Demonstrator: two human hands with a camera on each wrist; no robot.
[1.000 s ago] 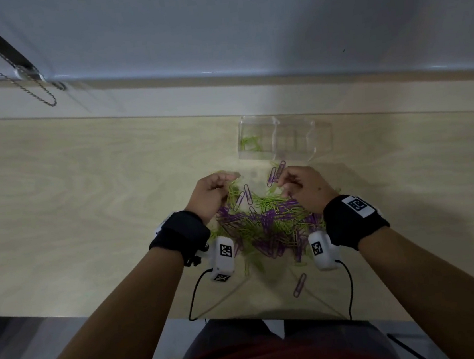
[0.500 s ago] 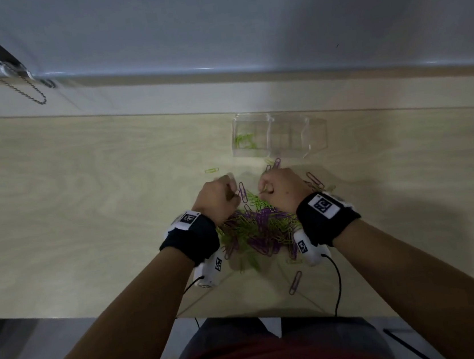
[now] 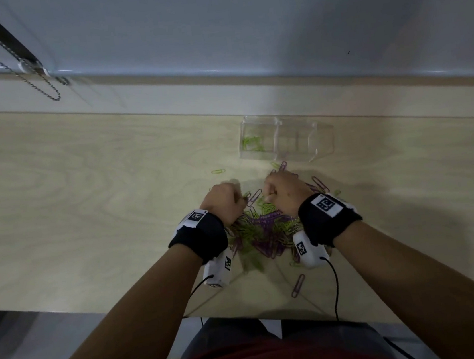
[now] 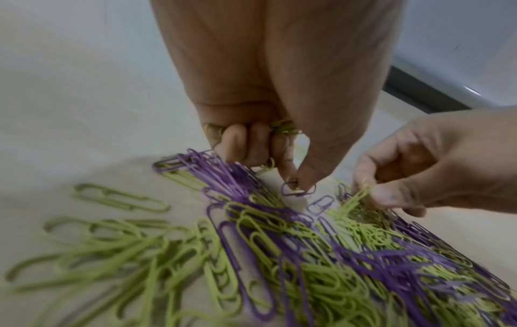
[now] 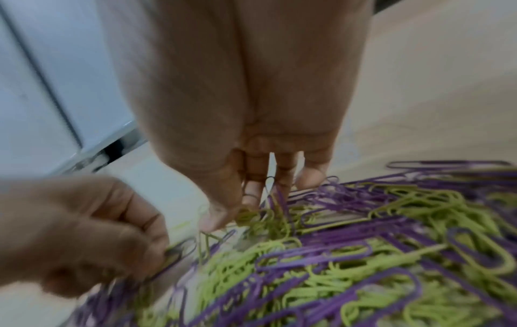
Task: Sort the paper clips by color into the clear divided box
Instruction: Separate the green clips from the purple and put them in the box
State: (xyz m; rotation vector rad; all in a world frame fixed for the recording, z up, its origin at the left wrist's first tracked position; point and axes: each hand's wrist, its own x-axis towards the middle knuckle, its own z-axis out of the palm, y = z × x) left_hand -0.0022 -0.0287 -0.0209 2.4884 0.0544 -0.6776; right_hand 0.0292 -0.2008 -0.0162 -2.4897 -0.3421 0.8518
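On a pale wooden table, the left hand curled around several green wire paper clips, thumb and forefinger on a purple clip. Between both hands lay the mixed green and purple clip pile. The right hand pinched green clips. Farther right stood the clear plastic divided box, green clips in its left compartment.

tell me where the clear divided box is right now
In the head view, the clear divided box sits on the table's far side, beyond the right hand and the clip pile.
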